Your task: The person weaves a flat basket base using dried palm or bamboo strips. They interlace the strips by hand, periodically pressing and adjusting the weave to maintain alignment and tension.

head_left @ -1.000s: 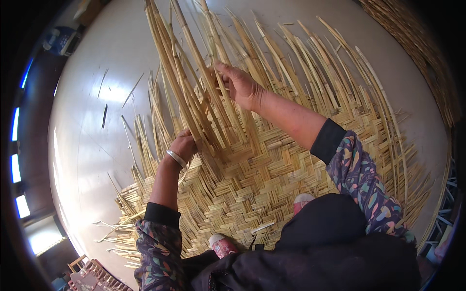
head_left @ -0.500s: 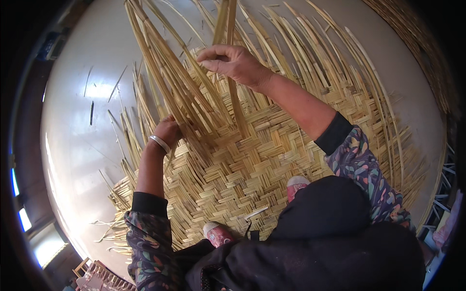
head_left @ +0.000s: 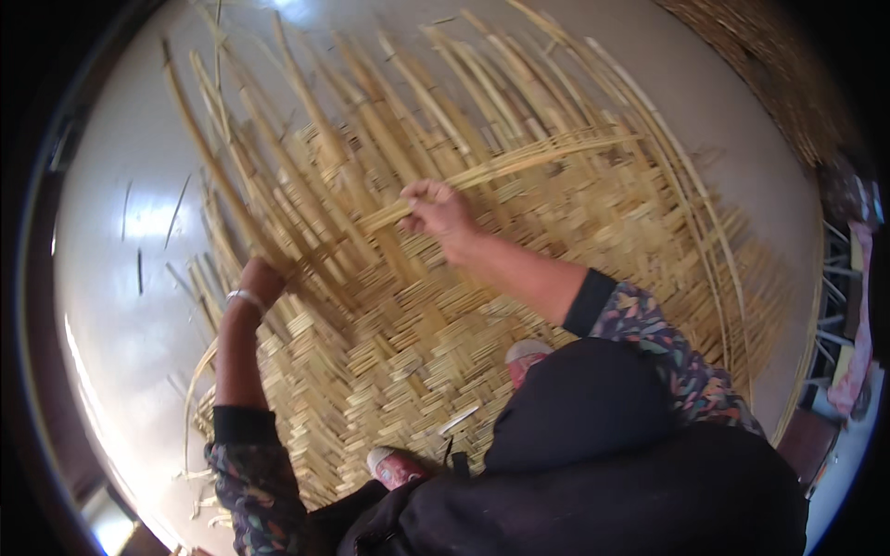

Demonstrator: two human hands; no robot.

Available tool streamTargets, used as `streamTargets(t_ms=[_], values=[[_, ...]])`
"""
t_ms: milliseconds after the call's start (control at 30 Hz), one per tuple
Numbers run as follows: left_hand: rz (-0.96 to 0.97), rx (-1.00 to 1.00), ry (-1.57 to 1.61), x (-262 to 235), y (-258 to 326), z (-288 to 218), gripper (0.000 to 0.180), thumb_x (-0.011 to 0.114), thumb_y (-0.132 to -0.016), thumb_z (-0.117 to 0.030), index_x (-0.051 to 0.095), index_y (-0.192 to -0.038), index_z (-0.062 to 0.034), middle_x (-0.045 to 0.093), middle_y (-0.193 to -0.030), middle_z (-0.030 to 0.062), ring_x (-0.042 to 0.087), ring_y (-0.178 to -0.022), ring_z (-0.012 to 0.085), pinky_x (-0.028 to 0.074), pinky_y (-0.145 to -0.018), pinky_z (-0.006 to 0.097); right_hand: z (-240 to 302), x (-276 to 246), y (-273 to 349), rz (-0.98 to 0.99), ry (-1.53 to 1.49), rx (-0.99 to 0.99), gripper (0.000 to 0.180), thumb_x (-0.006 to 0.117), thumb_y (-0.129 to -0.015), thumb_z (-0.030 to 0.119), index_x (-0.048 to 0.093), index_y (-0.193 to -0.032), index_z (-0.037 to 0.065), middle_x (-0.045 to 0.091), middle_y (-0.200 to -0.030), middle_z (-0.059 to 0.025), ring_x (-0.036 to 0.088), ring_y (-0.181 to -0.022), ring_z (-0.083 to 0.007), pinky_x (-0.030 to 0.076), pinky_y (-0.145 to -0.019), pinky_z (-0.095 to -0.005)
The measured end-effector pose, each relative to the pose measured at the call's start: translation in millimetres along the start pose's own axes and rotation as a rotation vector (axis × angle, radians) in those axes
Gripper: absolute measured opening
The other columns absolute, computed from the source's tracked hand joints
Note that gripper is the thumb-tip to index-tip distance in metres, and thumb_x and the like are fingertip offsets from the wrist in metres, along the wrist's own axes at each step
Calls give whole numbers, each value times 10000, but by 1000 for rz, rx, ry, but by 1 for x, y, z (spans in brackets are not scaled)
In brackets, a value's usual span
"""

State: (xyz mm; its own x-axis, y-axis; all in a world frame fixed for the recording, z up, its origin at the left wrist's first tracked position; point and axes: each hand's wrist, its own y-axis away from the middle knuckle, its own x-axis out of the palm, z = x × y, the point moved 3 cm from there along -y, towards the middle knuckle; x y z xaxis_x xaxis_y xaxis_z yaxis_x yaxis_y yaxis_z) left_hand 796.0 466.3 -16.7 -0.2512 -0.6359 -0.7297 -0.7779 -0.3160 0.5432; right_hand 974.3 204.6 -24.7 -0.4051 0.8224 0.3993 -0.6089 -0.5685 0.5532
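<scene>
A large mat of split reed strips in a slanting weave lies on the floor under me. Long loose reed strips run out from its far side. My left hand is closed at the mat's left part, around raised reed strips; its fingertips are hidden. My right hand pinches a long flat band of reed strips between thumb and fingers. This band lies crosswise over the loose ends, from near the raised strips to the mat's far right.
My red shoes with pale toes stand on the mat. A slim white object lies between them. Dark slivers are scattered on the pale floor at left. Stacked reeds and a metal rack stand at right.
The strips that stood raised in a bunch before me are mostly laid down away from me. My right hand has come lower, now with the crosswise band. The view has shifted.
</scene>
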Motion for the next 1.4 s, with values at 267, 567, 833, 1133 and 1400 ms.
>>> streamTargets(t_ms=[267,567,833,1133,1400], values=[[339,482,-919,21,21,-17,140,606,-769,-130,671,-676,-48,654,-677,104,642,-615,177,503,-567,302,-10,-9,-12,48,20,139,130,474,-888,3,569,-964,48,552,-1025,-86,576,-650,-124,551,-612,-233],[346,63,-167,20,25,9,112,568,-770,-106,679,-765,-112,659,-850,49,627,-755,203,517,-683,296,-3,4,6,66,231,67,150,447,-903,24,571,-978,62,553,-1043,-59,534,-677,-77,545,-645,-222],[373,-29,-54,22,30,26,79,664,-686,-199,664,-714,-125,644,-705,47,639,-697,147,509,-576,276,-6,4,7,82,245,176,157,440,-907,29,573,-984,60,545,-955,-51,525,-630,-77,539,-613,-221],[579,175,-849,46,19,51,171,607,-696,-301,684,-657,-153,667,-786,95,634,-784,274,471,-704,396,-19,7,4,111,398,58,190,484,-884,34,593,-1029,89,603,-843,-35,573,-599,-96,472,-499,-220],[449,-93,-373,23,44,-18,187,566,-810,-221,672,-800,-67,661,-882,63,631,-835,230,489,-745,353,-12,8,22,19,961,-549,170,524,-842,105,648,-957,93,665,-863,-115,640,-732,-245,502,-657,-335]])
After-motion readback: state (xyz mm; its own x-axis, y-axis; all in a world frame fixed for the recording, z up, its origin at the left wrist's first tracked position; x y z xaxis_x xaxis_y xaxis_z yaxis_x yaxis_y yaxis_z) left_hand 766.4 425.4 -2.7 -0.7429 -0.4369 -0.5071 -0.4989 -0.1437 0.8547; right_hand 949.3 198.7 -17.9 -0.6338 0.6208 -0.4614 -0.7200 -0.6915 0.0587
